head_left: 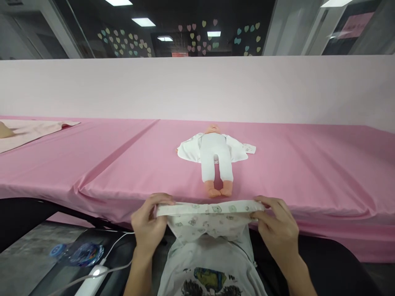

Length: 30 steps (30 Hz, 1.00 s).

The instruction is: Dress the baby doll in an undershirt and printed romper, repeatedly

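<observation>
My left hand (150, 222) and my right hand (276, 226) each pinch one end of a waistband. It belongs to white baby pants (200, 224) with a small animal print. The waistband is stretched flat between my hands, and the rest of the cloth hangs down over my lap. Beyond it a baby doll (215, 154) lies on its back on the pink-covered table (123, 164), feet towards me. A white baby top (189, 149) lies spread open under the doll, around its arms. The doll's head is mostly hidden behind its body.
At the far left a pale cloth (33, 130) with a beige object (5, 130) lies on the table. A white wall (197, 88) runs behind. Low on my left are a clear bottle (82, 255) with a blue cap and a white device (92, 281) with cables.
</observation>
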### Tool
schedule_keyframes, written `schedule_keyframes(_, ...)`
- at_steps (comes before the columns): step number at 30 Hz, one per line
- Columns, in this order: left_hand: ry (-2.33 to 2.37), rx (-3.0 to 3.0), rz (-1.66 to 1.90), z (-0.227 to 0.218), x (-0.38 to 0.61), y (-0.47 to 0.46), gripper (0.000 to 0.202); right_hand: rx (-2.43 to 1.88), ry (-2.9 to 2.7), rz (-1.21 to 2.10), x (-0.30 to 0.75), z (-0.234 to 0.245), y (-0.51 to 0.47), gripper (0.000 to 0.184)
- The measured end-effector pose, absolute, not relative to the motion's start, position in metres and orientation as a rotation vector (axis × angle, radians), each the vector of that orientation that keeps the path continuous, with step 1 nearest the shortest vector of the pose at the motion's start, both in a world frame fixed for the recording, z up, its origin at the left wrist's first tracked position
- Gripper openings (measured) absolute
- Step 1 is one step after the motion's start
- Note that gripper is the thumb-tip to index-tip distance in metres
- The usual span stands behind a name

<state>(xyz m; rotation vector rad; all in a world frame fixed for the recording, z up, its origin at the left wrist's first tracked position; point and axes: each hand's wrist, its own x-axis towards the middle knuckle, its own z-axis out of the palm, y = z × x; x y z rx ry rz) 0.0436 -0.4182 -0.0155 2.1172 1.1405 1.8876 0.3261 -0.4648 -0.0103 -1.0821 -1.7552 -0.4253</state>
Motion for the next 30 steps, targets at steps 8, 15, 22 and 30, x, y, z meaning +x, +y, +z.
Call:
schedule_keyframes(8, 0.942, 2.691, 1.017, 0.024, 0.021, -0.413, 0.041, -1.113, -2.168, -0.904, 0.361, 0.001, -0.464, 0.029)
schedule_keyframes(15, 1.058, 2.956, 0.834, 0.032, 0.009, -0.409, 0.043, -1.151, -2.380, -0.588, 0.366, 0.022, -0.461, 0.025)
schedule_keyframes(22, 0.978, 2.744, 0.576, 0.040, 0.006, -0.415, 0.038, -1.077, -2.224, -0.245, 0.371, 0.037, -0.466, 0.020)
schedule_keyframes(30, 0.396, 2.109, 0.550, 0.026, 0.009, -0.414, 0.047, -1.264, -1.691, 0.549, 0.360, 0.046, -0.462, 0.011)
